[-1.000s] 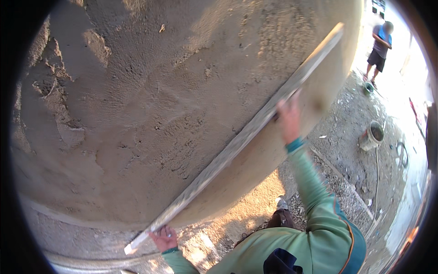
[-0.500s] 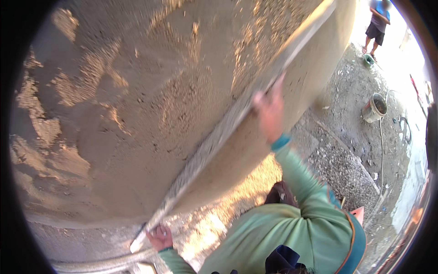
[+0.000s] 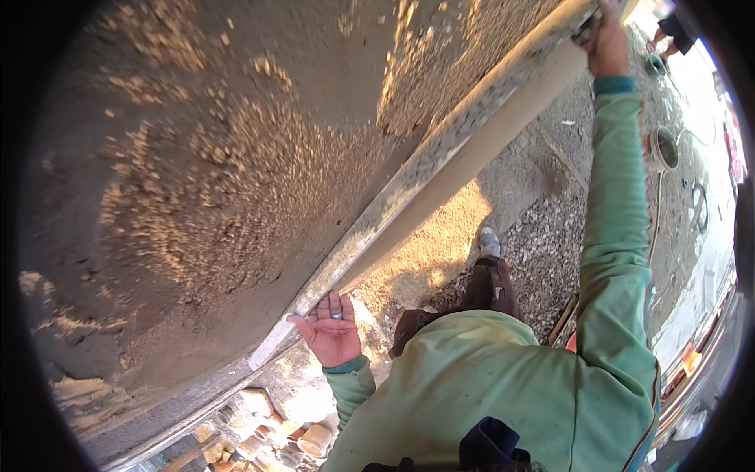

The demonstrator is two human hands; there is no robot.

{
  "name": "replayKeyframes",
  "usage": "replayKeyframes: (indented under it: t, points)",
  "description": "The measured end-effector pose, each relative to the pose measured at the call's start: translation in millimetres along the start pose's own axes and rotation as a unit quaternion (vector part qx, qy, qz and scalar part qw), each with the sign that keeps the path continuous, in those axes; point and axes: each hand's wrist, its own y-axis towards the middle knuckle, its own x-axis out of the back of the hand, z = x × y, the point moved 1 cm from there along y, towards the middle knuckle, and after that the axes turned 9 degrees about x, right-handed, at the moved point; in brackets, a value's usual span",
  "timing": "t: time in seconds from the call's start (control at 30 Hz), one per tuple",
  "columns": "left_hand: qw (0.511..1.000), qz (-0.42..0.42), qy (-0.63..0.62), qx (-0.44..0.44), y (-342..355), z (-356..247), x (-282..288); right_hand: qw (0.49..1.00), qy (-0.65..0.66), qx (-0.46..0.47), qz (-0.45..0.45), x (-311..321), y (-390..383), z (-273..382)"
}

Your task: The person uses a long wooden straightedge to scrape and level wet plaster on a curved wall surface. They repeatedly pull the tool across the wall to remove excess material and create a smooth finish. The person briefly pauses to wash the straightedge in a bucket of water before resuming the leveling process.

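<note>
Long board: the long board [image 3: 440,149] lies slantwise against the wall [image 3: 236,212], from half past seven up to half past one, its pale lower tip beyond the left hand.
Left hand: at seven o'clock, the left hand [image 3: 330,334] is open, palm up, a ring [image 3: 337,316] on one finger; its thumb and fingertips meet the board near the lower end without wrapping it.
Right hand: between one and two o'clock, the right hand [image 3: 607,43] grips the board's upper end at full reach; its fingertips are partly hidden.
Wall: rough, crumbly mortar from nine to twelve; a smoother strip along the board's gravel side.
Lower-end risk: with only that light touch below, the board could slip or twist if a lump of mortar catches its edge.
Upper-end risk: the outstretched arm may press unevenly, so one end could dig a groove while the other lifts.
Footing: at three o'clock, a shoe [image 3: 489,242] stands by loose gravel [image 3: 543,236]; a sliding stone could jolt the body and jar the board.
Surroundings: a bucket [image 3: 654,153] toward half past two; containers [image 3: 314,440] near half past six.
</note>
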Motion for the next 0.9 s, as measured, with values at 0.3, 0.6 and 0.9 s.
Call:
replayKeyframes:
  t: [0.3,0.6,0.9]
  points:
    - [0.974,-0.225,0.013,-0.024,35.2,-46.0,242.6,0.98,0.015,-0.198,0.014,-59.8,-314.3,-152.9]
    - [0.936,-0.315,0.117,-0.103,7.6,-200.0,441.7,0.876,0.078,-0.468,0.084,-129.7,-657.8,-346.2]
    - [0.866,-0.461,0.155,-0.113,-35.0,-311.5,481.4,0.841,0.145,-0.52,-0.037,-202.6,-785.2,-292.8]
